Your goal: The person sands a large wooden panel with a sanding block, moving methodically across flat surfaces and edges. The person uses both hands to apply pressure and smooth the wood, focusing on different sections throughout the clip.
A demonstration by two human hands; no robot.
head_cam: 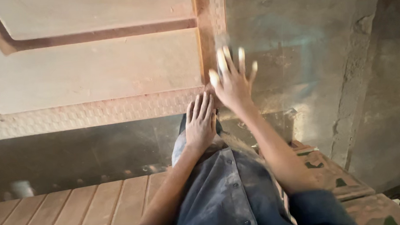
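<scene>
1. Up close, a carved wooden door panel [96,71] fills the upper left of the view, with raised flat fields, a deep groove between them and a finely patterned border strip along its lower and right edges.
2. At the panel's lower right corner, where the two border strips meet, both hands come together.
3. The left hand [201,122] lies flat, palm down, fingers straight and close together, with the fingertips touching the patterned strip at that corner. It grips nothing.
4. The right hand [232,82] is spread wide, fingers fanned and pointing up, just right of the panel's upright edge. It is blurred, so whether the palm touches the wood cannot be told. It holds nothing, and its fingertips look pale with dust.
5. The right hand sits just above and beside the left, the two nearly touching at the corner.
6. Below the hands is the person's dusty dark blue buttoned shirt [224,187].
7. Behind the panel stands a rough grey wall [304,46] with stains and a cracked seam at the right.
8. A slatted wooden board [79,205] lies at the lower left.
9. A carved wooden piece [330,170] with dark cut-outs lies at the lower right.
</scene>
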